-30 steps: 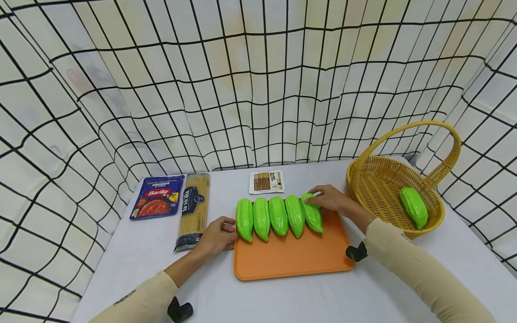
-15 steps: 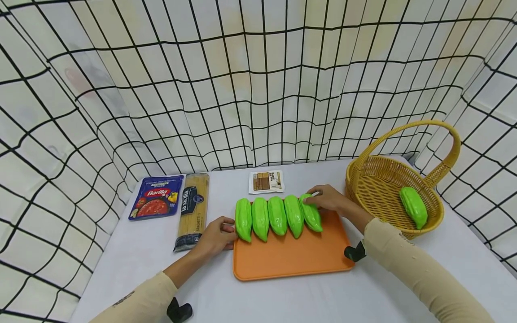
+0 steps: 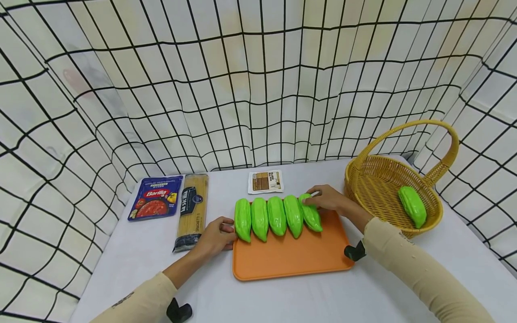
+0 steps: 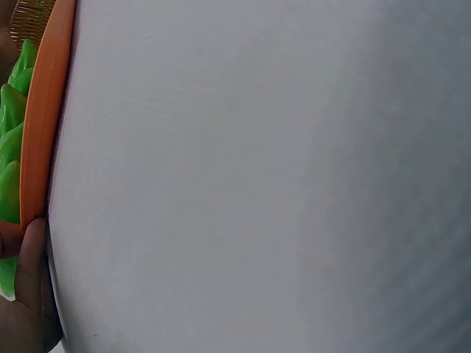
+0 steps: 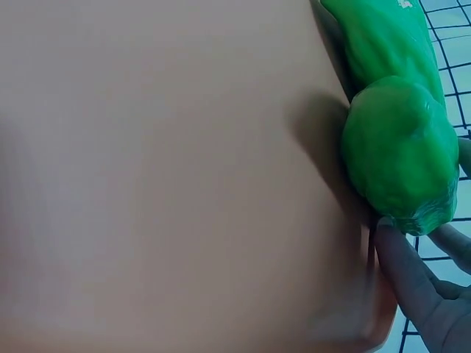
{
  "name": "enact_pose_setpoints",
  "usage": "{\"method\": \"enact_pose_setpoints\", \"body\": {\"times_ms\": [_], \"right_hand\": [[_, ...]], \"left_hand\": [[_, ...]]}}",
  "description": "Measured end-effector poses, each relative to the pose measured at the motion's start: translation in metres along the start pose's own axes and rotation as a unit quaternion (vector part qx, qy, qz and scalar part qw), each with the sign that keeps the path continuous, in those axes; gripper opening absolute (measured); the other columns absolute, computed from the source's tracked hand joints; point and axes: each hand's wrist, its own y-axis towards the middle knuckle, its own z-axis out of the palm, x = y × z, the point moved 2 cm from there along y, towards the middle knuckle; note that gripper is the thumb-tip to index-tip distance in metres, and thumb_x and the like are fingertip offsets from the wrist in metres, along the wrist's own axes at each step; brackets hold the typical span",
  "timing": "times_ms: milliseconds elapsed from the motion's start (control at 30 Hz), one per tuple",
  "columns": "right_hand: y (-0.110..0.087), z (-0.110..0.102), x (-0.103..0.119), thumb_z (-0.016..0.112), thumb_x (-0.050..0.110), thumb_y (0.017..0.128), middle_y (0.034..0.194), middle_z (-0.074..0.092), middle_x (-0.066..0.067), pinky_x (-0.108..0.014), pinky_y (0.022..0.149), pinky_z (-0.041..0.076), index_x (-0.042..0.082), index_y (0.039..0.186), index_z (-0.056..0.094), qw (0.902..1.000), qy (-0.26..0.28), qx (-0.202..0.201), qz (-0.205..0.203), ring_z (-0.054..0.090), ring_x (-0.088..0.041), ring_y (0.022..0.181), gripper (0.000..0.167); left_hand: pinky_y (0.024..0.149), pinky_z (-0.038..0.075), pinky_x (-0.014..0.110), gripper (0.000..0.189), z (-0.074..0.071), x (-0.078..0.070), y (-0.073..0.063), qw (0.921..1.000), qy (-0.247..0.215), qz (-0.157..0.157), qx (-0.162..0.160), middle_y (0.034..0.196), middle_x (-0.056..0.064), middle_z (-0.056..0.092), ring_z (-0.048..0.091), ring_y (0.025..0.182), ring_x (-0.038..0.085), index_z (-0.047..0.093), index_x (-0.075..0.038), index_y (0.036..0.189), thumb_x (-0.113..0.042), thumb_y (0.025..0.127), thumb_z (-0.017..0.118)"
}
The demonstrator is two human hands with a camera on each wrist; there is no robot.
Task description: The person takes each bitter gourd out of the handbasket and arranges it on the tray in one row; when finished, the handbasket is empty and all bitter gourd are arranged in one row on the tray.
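Note:
A row of several glossy green, elongated, lumpy vegetables (image 3: 276, 216) lies along the back of the orange tray (image 3: 291, 262), tapered ends toward me. My left hand (image 3: 216, 237) pinches the tray's left edge; in the left wrist view its thumb (image 4: 9, 239) is over the rim and a finger is on the outside. At the row's right end, my right hand (image 3: 328, 197) grips the far end of the rightmost green vegetable (image 3: 312, 215), which slants slightly. From the right wrist, thumb and fingers show around that vegetable's end (image 5: 401, 158), close over the tray.
A wicker basket (image 3: 371, 215) with a tall handle stands at the right, one green vegetable (image 3: 413, 207) inside. Left of the tray lie a spaghetti pack (image 3: 194, 208) and a blue Barilla pouch (image 3: 156, 197). A small packet (image 3: 265, 182) lies behind the tray; netting (image 3: 264, 89) encloses the table.

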Motion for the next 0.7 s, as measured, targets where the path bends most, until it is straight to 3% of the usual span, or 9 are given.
{"method": "enact_pose_setpoints", "body": {"times_ms": [367,700], "right_hand": [[-0.001,-0.001,-0.002,0.071,0.036,0.091,0.135,0.058,-0.027,-0.037,0.085,0.061,0.002,0.139,0.053,0.9999,0.012,0.0,-0.006,0.068,-0.027,0.103,0.062],[-0.014,-0.012,0.005,0.071,0.037,0.091,0.132,0.06,-0.025,-0.04,0.092,0.056,0.003,0.141,0.053,0.9995,-0.012,-0.019,-0.024,0.064,-0.032,0.111,0.063]], "left_hand": [[0.069,0.064,0.03,0.044,0.0,0.001,0.0,1.0,0.002,0.002,-0.003,0.107,0.013,0.056,0.063,0.089,0.02,0.054,0.0,0.132,-0.004,0.09,0.066],[0.069,0.064,0.03,0.044,0.0,0.001,0.0,1.0,-0.003,0.003,-0.001,0.107,0.013,0.056,0.063,0.089,0.019,0.055,-0.001,0.132,-0.004,0.09,0.066]]}}
